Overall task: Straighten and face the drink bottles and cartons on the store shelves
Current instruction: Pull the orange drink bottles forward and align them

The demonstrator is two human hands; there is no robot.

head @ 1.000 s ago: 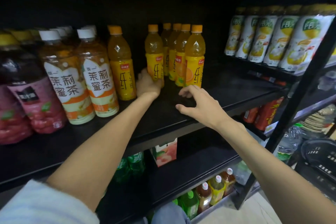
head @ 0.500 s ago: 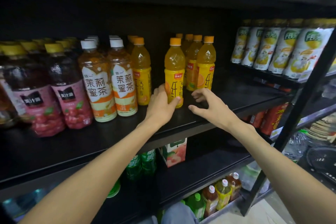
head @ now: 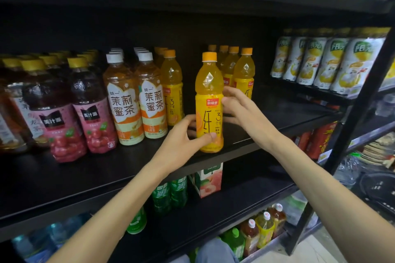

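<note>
An orange juice bottle [head: 209, 100] with a yellow label and orange cap stands upright near the front edge of the black shelf [head: 128, 168]. My left hand [head: 181, 141] grips its lower part, thumb across the front. My right hand [head: 241, 107] holds its right side at label height, fingers curled round it. Behind it stands a row of the same orange bottles [head: 243, 72]. Another orange bottle [head: 172, 85] stands further left, beside two jasmine tea bottles [head: 136, 100] with white caps.
Dark red juice bottles [head: 74, 109] with pink labels fill the shelf's left. White-sleeved bottles [head: 333, 64] line the right bay behind a black upright post [head: 350, 134]. Below are green bottles [head: 168, 194], a peach carton [head: 208, 179] and small bottles [head: 263, 230].
My left hand drew the orange bottle forward to the shelf's front edge. My right hand rose from the shelf board and took hold of the bottle's right side.
</note>
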